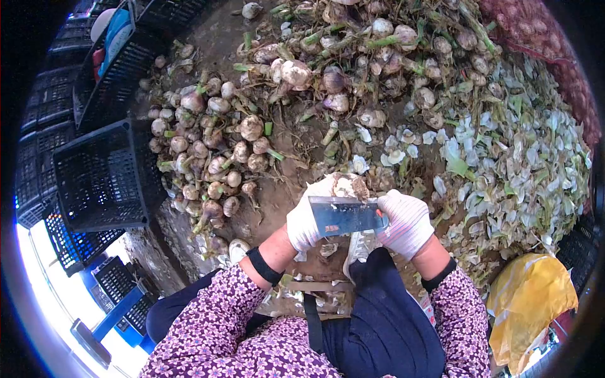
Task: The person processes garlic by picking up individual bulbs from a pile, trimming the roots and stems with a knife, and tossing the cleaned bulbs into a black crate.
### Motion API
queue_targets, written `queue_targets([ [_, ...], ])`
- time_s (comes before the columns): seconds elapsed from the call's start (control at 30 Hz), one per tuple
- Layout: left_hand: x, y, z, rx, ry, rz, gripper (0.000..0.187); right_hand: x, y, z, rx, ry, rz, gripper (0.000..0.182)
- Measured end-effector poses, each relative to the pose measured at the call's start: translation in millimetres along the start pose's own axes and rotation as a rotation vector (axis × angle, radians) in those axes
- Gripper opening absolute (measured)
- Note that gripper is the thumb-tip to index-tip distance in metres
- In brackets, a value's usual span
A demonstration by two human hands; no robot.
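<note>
In white gloves, both my hands are raised close together in front of my lap. My right hand (406, 220) is wrapped round the handle end of a wide-bladed knife (343, 217), whose flat blade points left. Behind the blade, my left hand (305, 222) is closed on a garlic bulb (345, 187) with a brown root tuft at its right end. The knife's top edge lies in front of the bulb; whether it touches cannot be made out. The blade hides most of my left fingers.
Whole garlic bulbs (211, 138) lie to the left, and a heap of garlic with stalks (378, 57) at the back. Peeled skins and trimmings (504, 170) cover the right side. Black crates (101, 173) stand left; a yellow bag (532, 296) sits front right, a red mesh sack (535, 31) far right.
</note>
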State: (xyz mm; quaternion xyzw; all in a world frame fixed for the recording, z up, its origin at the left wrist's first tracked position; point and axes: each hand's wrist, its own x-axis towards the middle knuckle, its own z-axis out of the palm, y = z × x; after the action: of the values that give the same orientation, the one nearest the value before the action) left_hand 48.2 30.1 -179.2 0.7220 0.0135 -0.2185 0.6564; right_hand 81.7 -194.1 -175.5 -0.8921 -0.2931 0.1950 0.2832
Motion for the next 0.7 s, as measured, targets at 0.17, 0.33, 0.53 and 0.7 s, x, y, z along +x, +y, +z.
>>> queue_targets([
  [0.17, -7, 7, 12, -0.074, -0.288, -0.259, 0.064, -5, 64, 23, -0.036, 0.027, 0.275, 0.01],
  [0.33, -3, 51, 8, 0.157, -0.285, -0.328, 0.078, -27, 87, -1, -0.131, -0.025, 0.426, 0.018],
  [0.53, 4, 33, 16, 0.769, -0.427, 0.228, 0.035, -10, 25, -17, 0.279, -0.209, 0.265, 0.013],
  [0.7, 11, 34, 6, 0.975, -0.578, 0.155, 0.017, 0, 30, 0, 0.397, -0.4, 0.274, 0.016],
])
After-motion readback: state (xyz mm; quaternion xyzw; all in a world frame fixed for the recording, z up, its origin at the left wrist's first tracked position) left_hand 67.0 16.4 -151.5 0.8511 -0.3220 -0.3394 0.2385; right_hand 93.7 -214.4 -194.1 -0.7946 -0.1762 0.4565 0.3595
